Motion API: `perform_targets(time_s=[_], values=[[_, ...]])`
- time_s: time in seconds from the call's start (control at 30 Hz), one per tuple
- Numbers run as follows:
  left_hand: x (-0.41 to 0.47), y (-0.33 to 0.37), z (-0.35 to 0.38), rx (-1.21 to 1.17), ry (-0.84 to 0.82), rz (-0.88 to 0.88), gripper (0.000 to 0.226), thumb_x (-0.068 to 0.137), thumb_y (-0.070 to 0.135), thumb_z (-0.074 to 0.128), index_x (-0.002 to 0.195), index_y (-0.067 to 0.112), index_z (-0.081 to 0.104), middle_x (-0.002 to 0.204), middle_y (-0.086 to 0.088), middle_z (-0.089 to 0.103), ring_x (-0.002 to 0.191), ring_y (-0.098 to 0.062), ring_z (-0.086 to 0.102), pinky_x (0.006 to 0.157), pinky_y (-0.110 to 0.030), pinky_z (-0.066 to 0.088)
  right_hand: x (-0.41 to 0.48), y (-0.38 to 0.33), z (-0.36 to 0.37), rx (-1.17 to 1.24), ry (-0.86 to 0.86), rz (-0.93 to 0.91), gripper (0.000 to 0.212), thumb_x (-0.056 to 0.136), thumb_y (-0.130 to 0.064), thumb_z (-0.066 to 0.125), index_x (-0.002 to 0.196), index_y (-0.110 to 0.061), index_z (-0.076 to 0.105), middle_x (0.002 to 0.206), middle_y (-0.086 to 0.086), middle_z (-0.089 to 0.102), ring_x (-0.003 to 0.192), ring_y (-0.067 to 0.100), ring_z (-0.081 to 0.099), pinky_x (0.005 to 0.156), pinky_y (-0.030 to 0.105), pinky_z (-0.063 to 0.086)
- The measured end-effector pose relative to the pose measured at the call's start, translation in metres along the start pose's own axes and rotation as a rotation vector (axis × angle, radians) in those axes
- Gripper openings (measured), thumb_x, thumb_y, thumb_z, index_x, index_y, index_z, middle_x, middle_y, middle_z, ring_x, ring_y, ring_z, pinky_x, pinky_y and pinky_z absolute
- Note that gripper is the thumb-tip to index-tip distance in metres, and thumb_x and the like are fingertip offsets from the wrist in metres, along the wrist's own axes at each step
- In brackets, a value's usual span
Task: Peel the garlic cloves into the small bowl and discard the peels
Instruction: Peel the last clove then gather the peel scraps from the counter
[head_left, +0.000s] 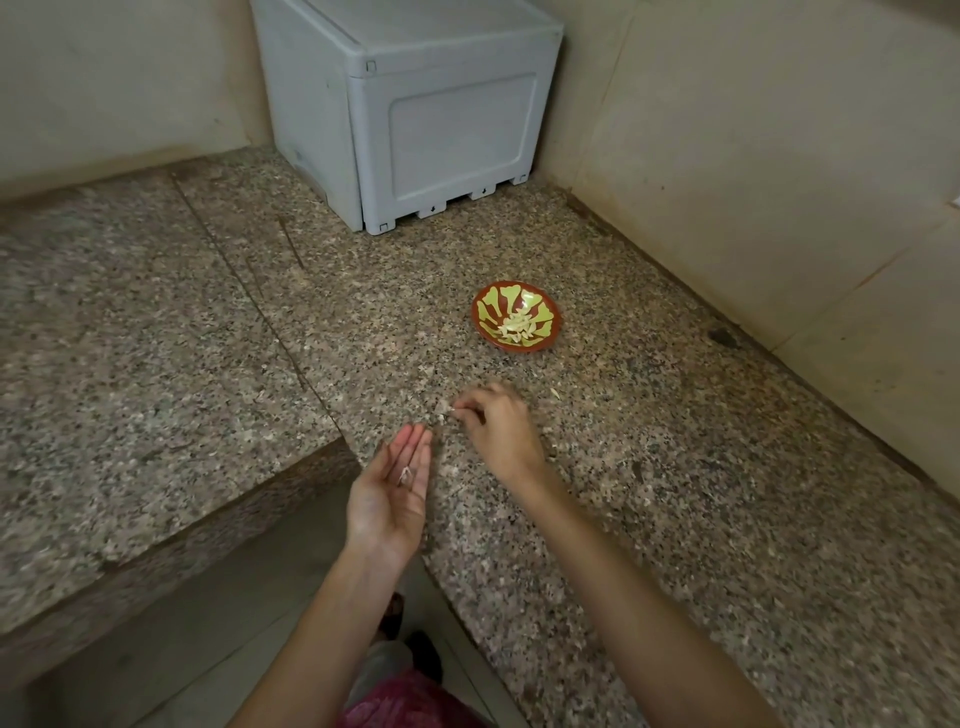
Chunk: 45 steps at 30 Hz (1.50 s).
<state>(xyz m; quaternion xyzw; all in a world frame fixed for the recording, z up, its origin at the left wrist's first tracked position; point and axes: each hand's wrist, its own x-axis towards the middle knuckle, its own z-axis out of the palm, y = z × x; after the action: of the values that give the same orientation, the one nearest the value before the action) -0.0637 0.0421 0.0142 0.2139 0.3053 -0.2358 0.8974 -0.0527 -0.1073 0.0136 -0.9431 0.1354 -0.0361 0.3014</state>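
Small bowl (540, 304) sits on the desk (675, 493) right of frame centre, well apart from both hands; peeled garlic cloves (516, 325) are heaped in its bottom; no unpeeled clove visible anywhere, so peeling looks done or nearly so; judged step: gathering peels for disposal.

Left hand (392, 493) at lower centre, palm up, fingers straight and side by side, at the desk's front edge; one pale peel flake (405, 474) lies in the palm; reads as a collecting tray, parked low and close so scraps travel a short way and none drop to the floor.

Right hand (498, 431) just up and right of it, knuckles up, fingers curled down onto the desk; thumb and forefinger appear to nip a pale peel scrap (445, 414) at the fingertips; some motion blur there, so the grip is probable, not certain.

One stray peel (555, 393) lies on the desk right of the right hand, between it and the bowl; small and easy to miss against the speckled granite.

Grey plastic box (415, 119) stands in the upper-centre corner against the wall; no role here; no bin in view, so where the peels end up cannot be told.

Risk: flakes are light; a flat palm can shed them on any quick move.
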Motion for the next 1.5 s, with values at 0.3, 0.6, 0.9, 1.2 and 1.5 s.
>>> perform_targets(time_s=[0.3, 0.6, 0.9, 1.2, 1.5], values=[[-0.006, -0.016, -0.001, -0.1, -0.061, -0.042, 0.031, 0.103, 0.022, 0.038, 0.11, 0.004, 0.062, 0.104, -0.011, 0.07, 0.096, -0.018, 0.069, 0.089, -0.028, 0.055, -0.078, -0.034, 0.005, 0.293, -0.044, -0.011, 0.017, 0.087, -0.021, 0.073, 0.104, -0.018, 0.076, 0.1, -0.007, 0.072, 0.079, -0.007, 0.061, 0.077, 0.006, 0.049], [-0.022, 0.004, -0.032, -0.34, 0.013, 0.105, 0.027, 0.101, 0.017, 0.044, 0.114, 0.001, 0.061, 0.116, -0.016, 0.068, 0.108, -0.023, 0.067, 0.096, -0.03, 0.051, -0.017, 0.002, 0.004, -0.075, -0.077, -0.242, 0.04, 0.099, 0.001, 0.05, 0.136, -0.012, 0.056, 0.146, 0.005, 0.051, 0.116, 0.01, 0.064, 0.1, 0.003, 0.035], [-0.032, -0.004, -0.048, -0.334, -0.001, 0.084, 0.032, 0.101, 0.02, 0.043, 0.118, 0.0, 0.06, 0.117, -0.016, 0.068, 0.111, -0.024, 0.065, 0.099, -0.03, 0.049, -0.031, 0.008, 0.015, -0.328, 0.019, -0.446, 0.039, 0.08, 0.016, 0.066, 0.113, -0.006, 0.071, 0.109, 0.011, 0.069, 0.104, 0.024, 0.065, 0.094, 0.036, 0.055], [-0.035, -0.007, -0.051, -0.286, -0.047, 0.039, 0.032, 0.101, 0.023, 0.042, 0.114, 0.001, 0.062, 0.119, -0.015, 0.067, 0.114, -0.023, 0.063, 0.097, -0.031, 0.051, -0.102, -0.051, 0.019, 0.343, -0.156, -0.09, 0.016, 0.088, -0.006, 0.07, 0.101, -0.012, 0.077, 0.102, -0.001, 0.075, 0.084, -0.002, 0.068, 0.084, 0.009, 0.051], [-0.041, -0.003, -0.057, -0.425, -0.01, 0.02, 0.026, 0.099, 0.016, 0.046, 0.107, -0.002, 0.064, 0.113, -0.018, 0.069, 0.107, -0.027, 0.067, 0.093, -0.032, 0.053, -0.117, -0.042, 0.002, 0.553, 0.097, 0.144, 0.023, 0.094, -0.014, 0.063, 0.112, -0.026, 0.069, 0.097, -0.015, 0.072, 0.083, 0.002, 0.069, 0.076, 0.019, 0.058]])
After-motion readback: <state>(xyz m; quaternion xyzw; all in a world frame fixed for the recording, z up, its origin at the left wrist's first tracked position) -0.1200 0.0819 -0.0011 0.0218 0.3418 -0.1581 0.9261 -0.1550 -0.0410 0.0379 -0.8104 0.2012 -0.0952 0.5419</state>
